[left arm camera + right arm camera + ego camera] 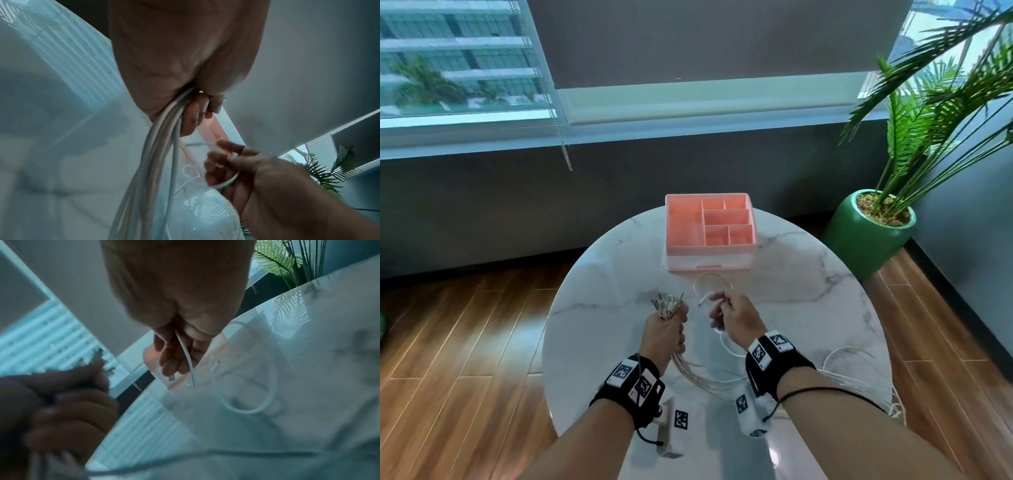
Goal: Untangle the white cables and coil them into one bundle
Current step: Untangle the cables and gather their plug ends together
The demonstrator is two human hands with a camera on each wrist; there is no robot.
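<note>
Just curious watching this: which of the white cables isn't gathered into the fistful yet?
The single cable pinched by the right hand; it loops toward the pink organizer, while the others run through the left hand.

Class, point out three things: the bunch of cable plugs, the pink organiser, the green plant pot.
cable plugs (667,301), head view, metal tips.
pink organiser (683,226), head view, large compartment floor.
green plant pot (859,240), head view, outer wall.

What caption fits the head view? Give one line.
Left hand grips gathered white cables; right hand holds one loose cable over marble table.

Two hands (666,330) (736,317), one organizer (710,233), one plant (928,113), one table (619,274).
</note>
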